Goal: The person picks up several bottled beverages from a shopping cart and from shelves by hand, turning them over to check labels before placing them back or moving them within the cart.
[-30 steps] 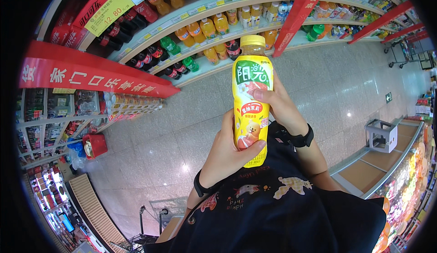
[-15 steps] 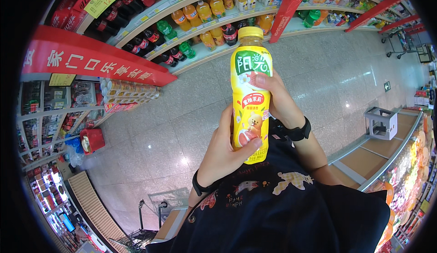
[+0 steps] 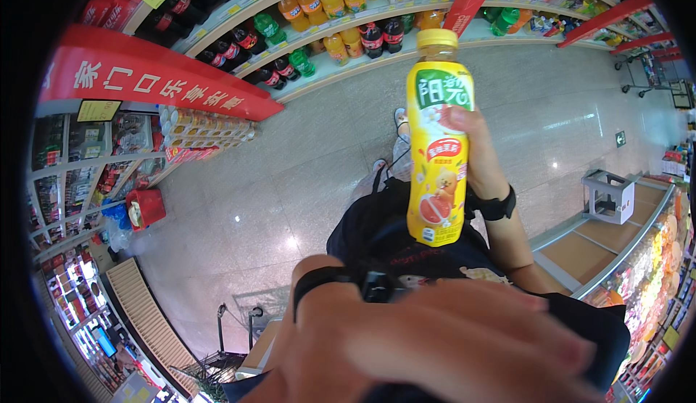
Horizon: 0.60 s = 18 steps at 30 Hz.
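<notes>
A yellow plastic drink bottle [image 3: 437,142] with a yellow cap [image 3: 437,39] stands nearly upright in front of me. My right hand [image 3: 482,160] is wrapped round its right side, thumb across the front label, and a black band circles that wrist. The label shows a cartoon bear and a cut grapefruit. Below the bottle, close up and blurred, my left hand [image 3: 464,338] reaches across to the right. Its fingers look stretched out, apart from the bottle, and I see nothing in them. A black watch [image 3: 377,285] is on the left wrist.
Shelves of soda and juice bottles [image 3: 326,0] curve along the far side, with red sign boards [image 3: 167,76] on them. Stacked cans [image 3: 206,127] and a red bin [image 3: 146,208] stand at the left. At the right are a counter [image 3: 580,258], a white box frame [image 3: 609,196] and a distant shopping cart [image 3: 641,73].
My left hand has let go of the bottle and swung down and right, close to the view. The bottle, in my right hand, has shifted right and slightly up.
</notes>
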{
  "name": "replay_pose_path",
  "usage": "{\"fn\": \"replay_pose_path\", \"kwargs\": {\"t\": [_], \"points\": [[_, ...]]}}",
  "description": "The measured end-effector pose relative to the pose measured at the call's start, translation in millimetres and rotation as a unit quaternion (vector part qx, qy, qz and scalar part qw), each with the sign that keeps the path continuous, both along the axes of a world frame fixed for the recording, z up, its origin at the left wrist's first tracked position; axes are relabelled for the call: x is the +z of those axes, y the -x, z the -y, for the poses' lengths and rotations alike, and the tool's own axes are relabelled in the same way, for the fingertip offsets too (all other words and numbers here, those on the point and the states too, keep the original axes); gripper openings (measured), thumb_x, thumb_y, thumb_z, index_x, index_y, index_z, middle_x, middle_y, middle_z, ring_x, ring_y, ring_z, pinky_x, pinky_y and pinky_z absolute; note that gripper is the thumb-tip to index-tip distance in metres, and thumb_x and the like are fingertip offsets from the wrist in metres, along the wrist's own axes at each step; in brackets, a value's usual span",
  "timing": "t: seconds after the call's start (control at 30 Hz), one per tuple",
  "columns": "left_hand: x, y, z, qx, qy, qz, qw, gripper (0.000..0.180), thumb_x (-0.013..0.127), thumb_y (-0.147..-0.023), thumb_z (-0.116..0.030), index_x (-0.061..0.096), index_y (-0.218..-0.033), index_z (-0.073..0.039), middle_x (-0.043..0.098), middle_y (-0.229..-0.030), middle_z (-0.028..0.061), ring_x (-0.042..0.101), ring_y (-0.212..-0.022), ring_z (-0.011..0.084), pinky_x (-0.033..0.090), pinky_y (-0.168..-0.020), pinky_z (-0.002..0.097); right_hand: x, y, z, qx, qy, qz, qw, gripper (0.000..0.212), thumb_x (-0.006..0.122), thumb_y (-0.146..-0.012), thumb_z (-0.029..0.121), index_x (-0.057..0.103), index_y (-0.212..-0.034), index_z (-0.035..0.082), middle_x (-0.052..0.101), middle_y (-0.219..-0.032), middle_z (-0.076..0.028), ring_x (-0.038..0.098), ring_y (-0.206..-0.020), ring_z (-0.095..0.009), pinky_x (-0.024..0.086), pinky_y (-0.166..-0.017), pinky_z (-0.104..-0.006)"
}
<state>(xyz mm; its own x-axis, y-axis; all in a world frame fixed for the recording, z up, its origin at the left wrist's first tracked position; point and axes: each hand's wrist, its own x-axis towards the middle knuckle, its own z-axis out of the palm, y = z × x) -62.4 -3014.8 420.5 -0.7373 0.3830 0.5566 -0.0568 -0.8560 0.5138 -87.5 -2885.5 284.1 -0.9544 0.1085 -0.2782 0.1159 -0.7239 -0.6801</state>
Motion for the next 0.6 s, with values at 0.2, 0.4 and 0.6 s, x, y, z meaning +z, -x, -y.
{"fn": "replay_pose_path", "kwargs": {"t": [0.2, 0.4, 0.6], "points": [[-1.5, -9.7, -34.0, -0.201, -0.075, 0.048, 0.975, 0.033, 0.045, -0.078, -0.038, 0.052, -0.096, -0.011, 0.049, -0.098, 0.0140, 0.048, -0.085, 0.0274, 0.036, -0.074, 0.0414, -3.2, -9.7, -20.9, -0.052, -0.109, 0.006, 0.993, 0.052, 0.048, -0.069, 0.040, 0.046, -0.096, -0.004, 0.057, -0.082, -0.013, 0.058, -0.061, -0.015, 0.048, -0.053, -0.0233], [-9.4, -26.5, -60.2, -0.367, -0.145, 0.081, 0.915, 0.033, 0.041, -0.081, -0.038, 0.052, -0.099, -0.011, 0.049, -0.099, 0.0147, 0.049, -0.084, 0.0290, 0.037, -0.075, 0.0405, 5.2, -24.9, -27.0, -0.071, -0.066, 0.002, 0.995, 0.056, 0.048, -0.068, 0.042, 0.043, -0.100, -0.004, 0.055, -0.088, -0.014, 0.057, -0.061, -0.014, 0.048, -0.052, -0.0217], [-34.4, -3.1, -71.7, -0.570, 0.106, -0.179, 0.795, 0.033, 0.045, -0.079, -0.033, 0.050, -0.087, -0.001, 0.050, -0.082, 0.0108, 0.048, -0.081, 0.0222, 0.037, -0.073, 0.0330, 0.9, -20.4, -33.1, -0.107, -0.031, -0.010, 0.994, 0.048, 0.057, -0.065, 0.016, 0.035, -0.105, 0.000, 0.053, -0.080, -0.011, 0.056, -0.062, -0.016, 0.049, -0.055, -0.0253]]}}
